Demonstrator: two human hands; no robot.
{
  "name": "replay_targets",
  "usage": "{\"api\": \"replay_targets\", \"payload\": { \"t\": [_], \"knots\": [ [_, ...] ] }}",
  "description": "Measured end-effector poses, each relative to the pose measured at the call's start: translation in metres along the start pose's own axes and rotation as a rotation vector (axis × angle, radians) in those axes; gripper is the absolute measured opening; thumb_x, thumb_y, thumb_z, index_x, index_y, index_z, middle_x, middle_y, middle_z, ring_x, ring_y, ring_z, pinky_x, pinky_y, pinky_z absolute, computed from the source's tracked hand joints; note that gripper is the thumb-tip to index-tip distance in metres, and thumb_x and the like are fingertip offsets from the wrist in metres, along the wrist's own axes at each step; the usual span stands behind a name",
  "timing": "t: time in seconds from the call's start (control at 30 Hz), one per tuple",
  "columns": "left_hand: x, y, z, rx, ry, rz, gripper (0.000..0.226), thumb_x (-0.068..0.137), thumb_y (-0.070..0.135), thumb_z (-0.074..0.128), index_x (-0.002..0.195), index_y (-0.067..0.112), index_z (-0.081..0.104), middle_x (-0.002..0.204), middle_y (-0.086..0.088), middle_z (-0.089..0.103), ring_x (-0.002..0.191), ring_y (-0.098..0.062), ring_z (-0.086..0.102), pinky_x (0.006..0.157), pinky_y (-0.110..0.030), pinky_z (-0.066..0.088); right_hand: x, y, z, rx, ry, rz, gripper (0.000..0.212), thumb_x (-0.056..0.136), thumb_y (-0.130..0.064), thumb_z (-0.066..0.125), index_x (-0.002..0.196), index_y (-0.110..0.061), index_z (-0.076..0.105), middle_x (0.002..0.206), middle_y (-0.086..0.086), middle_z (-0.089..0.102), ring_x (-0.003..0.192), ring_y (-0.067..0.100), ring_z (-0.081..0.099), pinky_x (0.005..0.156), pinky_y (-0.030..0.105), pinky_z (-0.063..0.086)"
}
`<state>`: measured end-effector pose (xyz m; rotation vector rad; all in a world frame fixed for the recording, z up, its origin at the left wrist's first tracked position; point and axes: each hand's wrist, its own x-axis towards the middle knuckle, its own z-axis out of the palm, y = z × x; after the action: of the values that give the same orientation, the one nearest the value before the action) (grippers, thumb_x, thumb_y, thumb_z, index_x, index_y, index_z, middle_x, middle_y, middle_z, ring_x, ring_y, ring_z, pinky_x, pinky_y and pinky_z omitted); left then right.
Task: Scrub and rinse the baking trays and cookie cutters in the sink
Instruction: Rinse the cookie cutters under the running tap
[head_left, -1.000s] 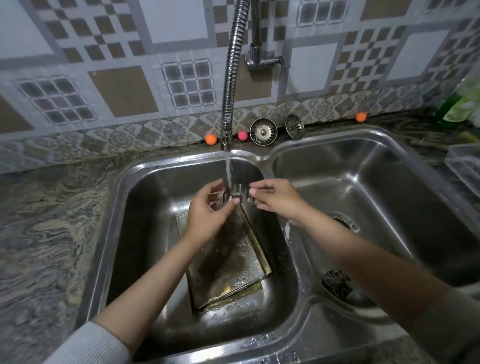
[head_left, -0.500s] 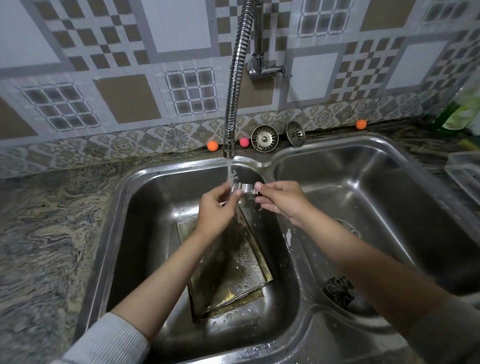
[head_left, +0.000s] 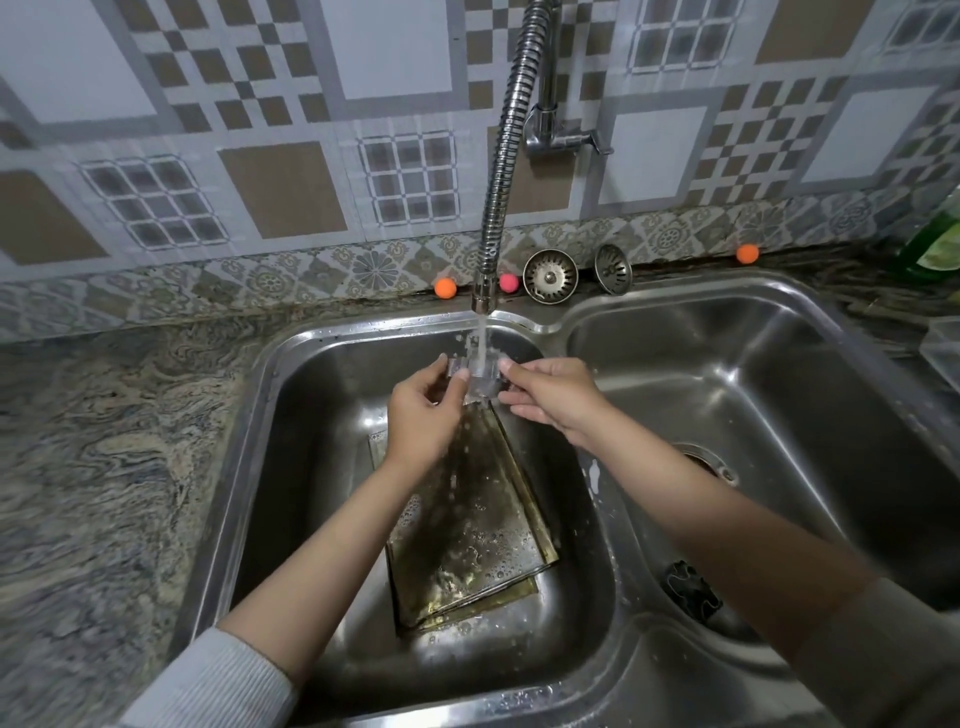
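- L hand (head_left: 423, 415) & R hand (head_left: 553, 395) both up under the tap, pinching a small metal cookie cutter (head_left: 478, 376) between fingertips, one hand per side; its shape is too blurred by the water to tell.
- Cutter sits right in the water stream (head_left: 481, 338), over the back of the left sink basin (head_left: 291, 415).
- Flexible coiled faucet hose (head_left: 506, 156) hangs down from the wall; nozzle just above the cutter.
- Baking trays (head_left: 467, 535): two stacked, dark & wet w/ soap bubbles, lying flat on the left basin floor, below the hands.
- Another dark cookie cutter (head_left: 691, 590) lies in the right basin (head_left: 779, 364), near its drain (head_left: 704, 462).
- Two sink strainers (head_left: 550, 275) lean at the wall behind the sink, w/ an orange ball (head_left: 445, 288) & a pink ball (head_left: 509, 282) beside.
- Green bottle (head_left: 935, 244) far right on the counter (head_left: 104, 467).
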<state>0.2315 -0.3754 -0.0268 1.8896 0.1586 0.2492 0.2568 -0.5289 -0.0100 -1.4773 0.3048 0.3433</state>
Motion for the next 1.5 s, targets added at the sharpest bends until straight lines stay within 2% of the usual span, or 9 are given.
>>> {"api": "replay_targets", "payload": {
  "t": [0.2, 0.37, 0.57, 0.63, 0.7, 0.87, 1.0, 1.2, 1.5],
  "knots": [
    [0.0, -0.003, -0.01, 0.011, 0.058, -0.014, 0.047, 0.088, 0.025, 0.065, 0.128, 0.002, 0.055, 0.13, -0.008, 0.059, 0.114, -0.008, 0.055, 0.096, -0.019, 0.042, -0.003, -0.003, 0.01, -0.016, -0.036, 0.021, 0.031, 0.082, -0.031, 0.072, 0.097, -0.005, 0.066, 0.084, 0.007, 0.07, 0.076, 0.014, 0.07, 0.067, 0.022, 0.057],
    [0.0, -0.003, -0.012, -0.006, 0.083, -0.005, 0.044, 0.089, 0.025, 0.063, 0.126, 0.001, 0.058, 0.124, -0.01, 0.063, 0.115, -0.015, 0.059, 0.101, -0.029, 0.046, -0.004, -0.003, 0.013, 0.065, -0.021, 0.07, 0.02, 0.085, -0.024, 0.069, 0.095, -0.007, 0.064, 0.088, 0.008, 0.067, 0.078, 0.015, 0.069, 0.073, 0.024, 0.058],
    [-0.001, 0.003, -0.004, -0.003, 0.058, 0.014, 0.043, 0.091, 0.023, 0.061, 0.129, 0.004, 0.055, 0.126, -0.004, 0.061, 0.099, 0.0, 0.058, 0.08, 0.001, 0.041, -0.004, -0.003, 0.006, 0.125, -0.011, 0.052, 0.011, 0.083, -0.018, 0.071, 0.09, -0.01, 0.067, 0.091, 0.009, 0.071, 0.088, 0.017, 0.068, 0.087, 0.029, 0.054],
    [-0.002, 0.005, 0.0, 0.019, 0.037, 0.04, 0.042, 0.093, 0.021, 0.058, 0.132, 0.007, 0.053, 0.13, -0.003, 0.058, 0.11, -0.006, 0.057, 0.079, 0.003, 0.04, -0.003, -0.003, 0.005, 0.131, 0.0, 0.04, 0.012, 0.082, -0.017, 0.072, 0.09, -0.01, 0.067, 0.091, 0.007, 0.071, 0.088, 0.016, 0.067, 0.087, 0.028, 0.053],
    [-0.002, 0.005, 0.003, 0.033, 0.029, 0.072, 0.04, 0.094, 0.019, 0.056, 0.132, 0.008, 0.053, 0.132, -0.004, 0.057, 0.118, -0.011, 0.054, 0.082, 0.0, 0.041, -0.002, -0.003, 0.005, 0.139, 0.011, 0.025, 0.016, 0.081, -0.017, 0.073, 0.094, -0.009, 0.068, 0.092, 0.006, 0.071, 0.091, 0.016, 0.067, 0.084, 0.026, 0.053],
    [-0.004, 0.006, 0.009, 0.118, -0.006, 0.1, 0.042, 0.093, 0.028, 0.057, 0.131, 0.009, 0.054, 0.136, -0.007, 0.054, 0.122, -0.015, 0.051, 0.105, -0.032, 0.041, -0.004, -0.002, 0.004, 0.067, 0.087, -0.041, 0.027, 0.077, -0.02, 0.077, 0.101, -0.01, 0.068, 0.093, 0.003, 0.072, 0.086, 0.012, 0.067, 0.076, 0.023, 0.054],
    [-0.005, 0.006, 0.013, 0.174, -0.044, 0.065, 0.06, 0.089, 0.041, 0.059, 0.137, 0.007, 0.047, 0.129, -0.005, 0.046, 0.124, -0.01, 0.043, 0.103, -0.016, 0.03, -0.005, 0.002, 0.007, 0.048, 0.177, -0.174, 0.025, 0.076, -0.014, 0.077, 0.099, -0.007, 0.068, 0.087, 0.006, 0.071, 0.07, 0.005, 0.065, 0.06, 0.013, 0.049],
    [-0.003, 0.003, 0.012, 0.116, -0.007, -0.013, 0.066, 0.091, 0.046, 0.055, 0.14, 0.005, 0.043, 0.145, -0.009, 0.044, 0.131, -0.017, 0.043, 0.108, -0.039, 0.04, -0.01, 0.005, 0.004, 0.016, 0.17, -0.331, 0.02, 0.076, -0.003, 0.075, 0.096, -0.005, 0.071, 0.082, -0.001, 0.071, 0.071, 0.004, 0.068, 0.067, 0.013, 0.051],
    [-0.013, 0.005, 0.005, -0.069, -0.036, -0.075, 0.053, 0.097, 0.029, 0.05, 0.143, 0.008, 0.037, 0.148, -0.004, 0.04, 0.134, -0.009, 0.037, 0.107, -0.017, 0.03, -0.008, 0.013, 0.006, 0.036, 0.073, -0.318, 0.033, 0.075, -0.006, 0.077, 0.106, -0.006, 0.068, 0.096, 0.005, 0.071, 0.09, 0.013, 0.068, 0.085, 0.023, 0.053]
  ]
}}
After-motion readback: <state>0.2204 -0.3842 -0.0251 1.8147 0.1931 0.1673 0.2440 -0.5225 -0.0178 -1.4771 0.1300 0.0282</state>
